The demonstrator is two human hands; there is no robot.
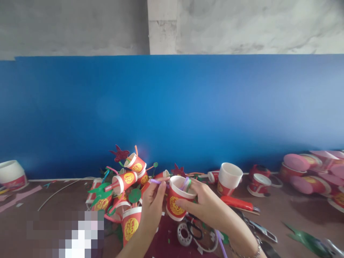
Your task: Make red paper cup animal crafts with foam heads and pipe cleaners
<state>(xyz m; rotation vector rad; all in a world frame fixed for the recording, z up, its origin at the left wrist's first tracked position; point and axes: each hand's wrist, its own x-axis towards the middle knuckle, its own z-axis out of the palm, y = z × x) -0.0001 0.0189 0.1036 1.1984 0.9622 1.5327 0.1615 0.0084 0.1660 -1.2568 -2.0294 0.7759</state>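
A red paper cup [176, 206] with a white rim and a yellow emblem is tilted a little in front of me. My right hand [200, 199] grips its right side, thumb on the front and fingers at the rim. Purple and green strips [186, 183] show inside the cup by those fingers. Left of the cup, my left hand [154, 197] pinches a thin purple strip [156, 181] between thumb and fingers, close to the rim.
Decorated red cups [126, 181] are heaped at the left. Stacked white-rimmed cups [229, 175], a red-handled cutter [238, 203], a tape roll [184, 234] and black-handled scissors [195, 230] lie nearby. Pink-topped cups [297, 162] fill the far right. A blue panel [172, 107] stands behind.
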